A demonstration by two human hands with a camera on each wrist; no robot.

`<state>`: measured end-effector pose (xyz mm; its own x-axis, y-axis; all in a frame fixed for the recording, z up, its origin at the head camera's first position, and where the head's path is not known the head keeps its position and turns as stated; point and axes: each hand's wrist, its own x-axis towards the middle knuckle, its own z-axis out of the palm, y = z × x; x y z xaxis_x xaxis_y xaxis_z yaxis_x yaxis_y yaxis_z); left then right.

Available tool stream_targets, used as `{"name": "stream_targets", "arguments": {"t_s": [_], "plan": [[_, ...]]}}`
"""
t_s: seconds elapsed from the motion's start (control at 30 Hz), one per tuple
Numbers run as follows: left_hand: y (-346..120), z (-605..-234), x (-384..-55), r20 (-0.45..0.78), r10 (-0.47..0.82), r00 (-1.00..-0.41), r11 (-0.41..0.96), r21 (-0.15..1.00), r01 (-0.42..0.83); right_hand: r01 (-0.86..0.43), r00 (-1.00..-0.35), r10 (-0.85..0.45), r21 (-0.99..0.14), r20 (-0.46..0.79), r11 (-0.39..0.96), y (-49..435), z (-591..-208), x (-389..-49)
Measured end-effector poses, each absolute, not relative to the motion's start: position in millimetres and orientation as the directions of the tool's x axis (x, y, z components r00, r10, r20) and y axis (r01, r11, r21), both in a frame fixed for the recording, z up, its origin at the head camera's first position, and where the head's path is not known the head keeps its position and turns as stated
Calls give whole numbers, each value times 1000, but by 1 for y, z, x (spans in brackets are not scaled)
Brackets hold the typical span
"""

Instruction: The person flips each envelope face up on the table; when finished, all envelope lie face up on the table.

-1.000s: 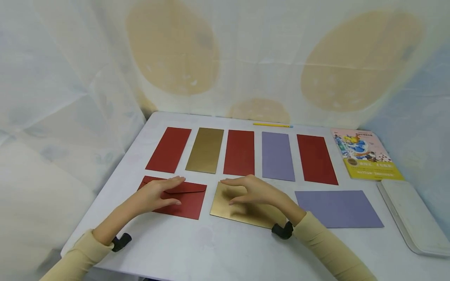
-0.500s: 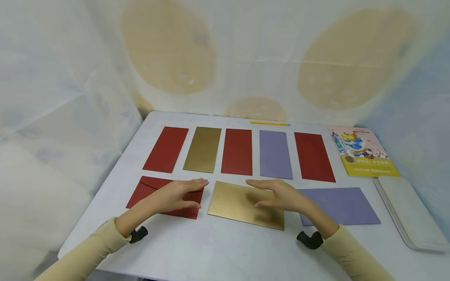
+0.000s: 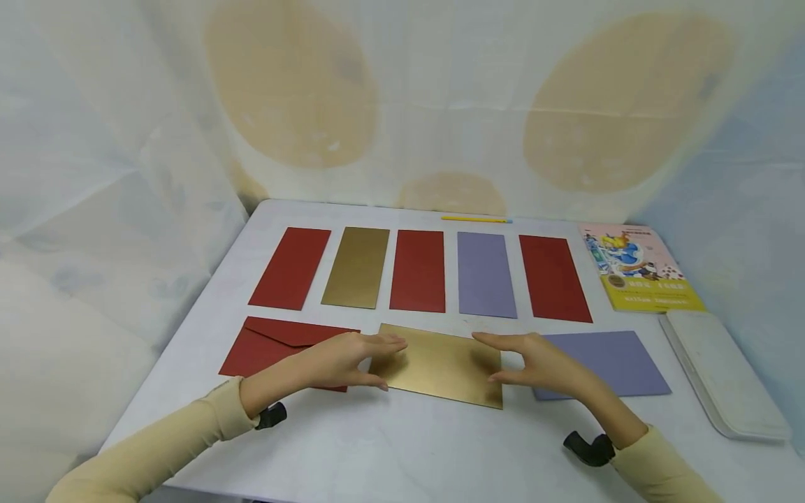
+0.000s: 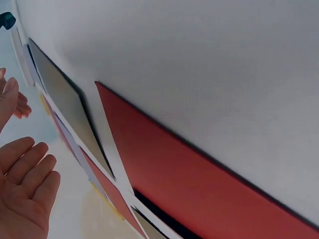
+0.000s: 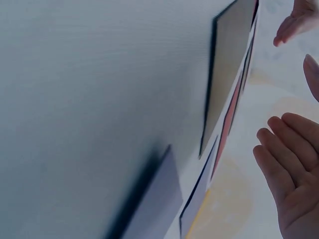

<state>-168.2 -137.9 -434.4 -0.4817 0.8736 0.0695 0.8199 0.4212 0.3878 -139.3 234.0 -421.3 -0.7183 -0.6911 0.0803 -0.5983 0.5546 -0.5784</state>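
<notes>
Both hands are held over the near row of envelopes, with straight fingers and nothing in them. My left hand [image 3: 346, 360] is above the right part of a red envelope [image 3: 267, 342], whose flap shows; its fingertips reach over the left end of a gold envelope [image 3: 440, 367]. Over that gold envelope's right end are the fingertips of my right hand [image 3: 544, 363], which partly covers a purple envelope [image 3: 616, 367]. In the left wrist view, the left palm [image 4: 25, 199] is apart from the tabletop; the right palm [image 5: 299, 184] is likewise raised in the right wrist view.
Behind stands a row of upright-laid envelopes: red [image 3: 291, 269], gold [image 3: 356, 267], red [image 3: 418, 271], purple [image 3: 487, 274] and red [image 3: 555, 278]. A yellow pencil [image 3: 474, 219] lies at the back edge. At right are a picture book [image 3: 641, 269] and a white case [image 3: 726, 377].
Both hands have moved to the right above the envelopes. The left hand has come from the red envelope to the gold one's left end. The envelopes keep their places; the head view has shifted slightly.
</notes>
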Motion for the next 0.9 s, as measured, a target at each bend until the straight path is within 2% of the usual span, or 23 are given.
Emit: {"name": "stream_targets", "arguments": {"t_s": [0.27,0.6,0.9], "plan": [[-138,-438,-173,6,869,-494,456,374,807,-546,-731,-681,-561,-44,623,241,-430,-136],[-137,-442,-176,-83,857,-508,504,340,794,-533,-714,-692,-561,-103,634,245,-433,-137],[-136,-445,-178,-96,860,-501,505,294,811,-529,-707,-696,-561,-123,637,246,-435,-137]]}}
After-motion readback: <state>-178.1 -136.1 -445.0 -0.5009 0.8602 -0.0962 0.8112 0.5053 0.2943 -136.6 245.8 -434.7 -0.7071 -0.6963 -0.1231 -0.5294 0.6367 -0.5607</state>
